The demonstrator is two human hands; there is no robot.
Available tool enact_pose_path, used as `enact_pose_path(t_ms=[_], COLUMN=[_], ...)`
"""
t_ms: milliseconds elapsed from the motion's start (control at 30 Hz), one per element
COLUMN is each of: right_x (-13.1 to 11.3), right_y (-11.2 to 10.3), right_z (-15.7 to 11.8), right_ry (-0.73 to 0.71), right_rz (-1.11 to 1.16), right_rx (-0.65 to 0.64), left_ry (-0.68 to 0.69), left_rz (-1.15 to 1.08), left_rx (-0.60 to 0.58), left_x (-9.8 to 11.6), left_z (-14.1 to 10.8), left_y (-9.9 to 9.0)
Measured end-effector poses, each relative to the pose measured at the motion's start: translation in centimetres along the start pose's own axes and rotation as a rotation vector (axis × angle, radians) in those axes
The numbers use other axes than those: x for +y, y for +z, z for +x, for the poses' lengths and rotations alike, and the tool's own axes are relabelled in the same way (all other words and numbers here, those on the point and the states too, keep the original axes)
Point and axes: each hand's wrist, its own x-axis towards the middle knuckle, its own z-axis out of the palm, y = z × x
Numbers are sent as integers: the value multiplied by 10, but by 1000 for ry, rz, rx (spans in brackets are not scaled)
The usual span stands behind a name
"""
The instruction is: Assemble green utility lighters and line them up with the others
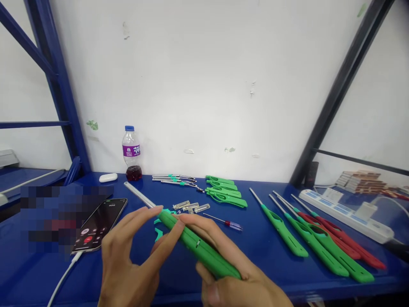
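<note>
A green long-neck lighter point(198, 245) with a silver metal tube slants up to the left over the front of the blue table. My right hand point(236, 268) wraps round its handle from below and the right. With thumb and fingertips, my left hand point(134, 251) grips the handle's upper end, where the tube comes out. Behind the hands lie several clear fuel tanks point(191, 207), teal trigger pieces point(158, 233) partly hidden by my left hand, and a screwdriver point(233, 225) with a clear and red handle.
Metal tubes with wires point(175, 179) and green handle shells point(225, 192) lie along the back. Several whole green and red lighters point(319, 238) rest at right beside a white power strip point(348, 215). A phone point(102, 224) on a cable and a bottle point(131, 153) stand left.
</note>
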Motion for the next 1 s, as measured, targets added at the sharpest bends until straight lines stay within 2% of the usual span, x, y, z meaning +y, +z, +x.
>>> enact_pose_path(t_ms=[167,267,333,433,500,567,733,867,1000], right_x=[-1,3,7,14,21,27,37,36,31], right_y=[-4,0,3,2,-4,-12,-24,-18,-10], right_z=[12,17,20,26,31,36,45,47,45], right_ry=[-63,-54,-101,-252,-327,-395,-470,-469,-450], right_rz=[6,-95,-255,-507,-660,-808,-1016,-1038,-979], right_rx=[-14,50,168,426,562,623,646,653,572], left_ry=[104,125,74,6,22,52,84,82,50], left_rz=[22,37,20,-47,-104,-148,-196,-240,-264], left_rx=[53,76,32,-68,-100,-118,-178,-204,-240], left_x=[-11,-12,-10,-7,-7,-7,-8,-7,-7], left_z=[-1,3,6,6,2,-3,-9,-8,-7], left_y=[16,22,23,27,32,40,51,50,49])
